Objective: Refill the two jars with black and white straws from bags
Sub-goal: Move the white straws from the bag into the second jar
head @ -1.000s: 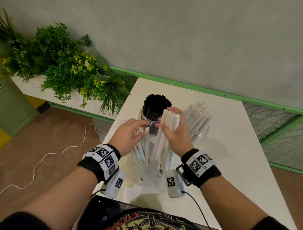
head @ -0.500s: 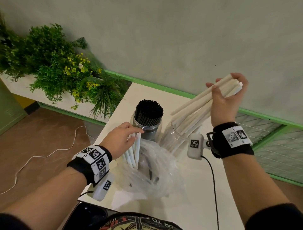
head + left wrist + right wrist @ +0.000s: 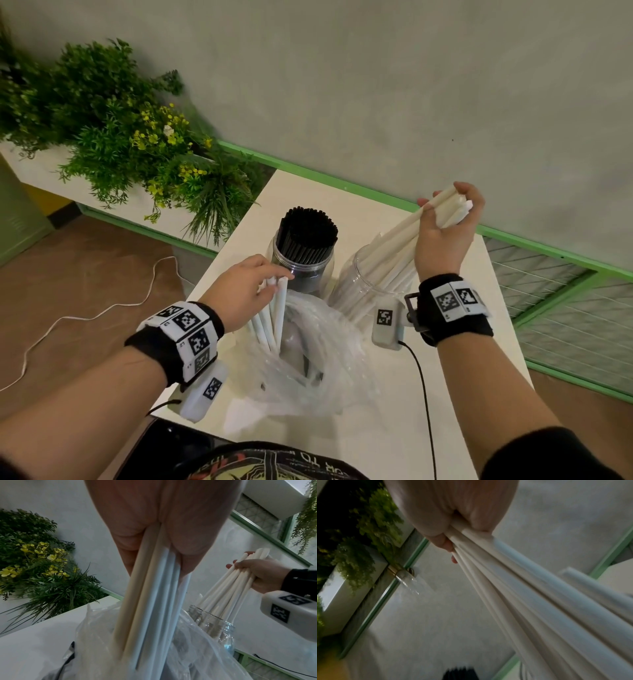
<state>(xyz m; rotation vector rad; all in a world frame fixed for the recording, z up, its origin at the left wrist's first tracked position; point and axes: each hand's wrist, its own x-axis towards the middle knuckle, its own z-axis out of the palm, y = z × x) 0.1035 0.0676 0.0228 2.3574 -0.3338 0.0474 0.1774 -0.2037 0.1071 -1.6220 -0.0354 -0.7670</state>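
Two clear jars stand on the white table (image 3: 455, 394). The left jar (image 3: 303, 270) is packed with black straws (image 3: 306, 233). My right hand (image 3: 445, 228) grips a bundle of white straws (image 3: 399, 240) near its top end, slanted, with the lower ends inside the right jar (image 3: 356, 291). My left hand (image 3: 245, 291) holds a few white straws (image 3: 274, 318) that stand in the clear plastic bag (image 3: 308, 370) in front of the jars. In the left wrist view those bag straws (image 3: 150, 601) run down from my palm, and the right hand's bundle (image 3: 235, 582) enters the jar mouth (image 3: 212, 616).
A planter of green plants with yellow flowers (image 3: 130, 144) runs along the table's left side. The grey wall with a green ledge (image 3: 342, 183) stands behind the table. A white cable (image 3: 85, 317) lies on the brown floor. A dark object (image 3: 178, 455) sits at the table's near edge.
My right hand lifted its white straw bundle out of the bag, swung it right and has lowered the ends into the right jar. My left hand stayed at the bag with a few straws.
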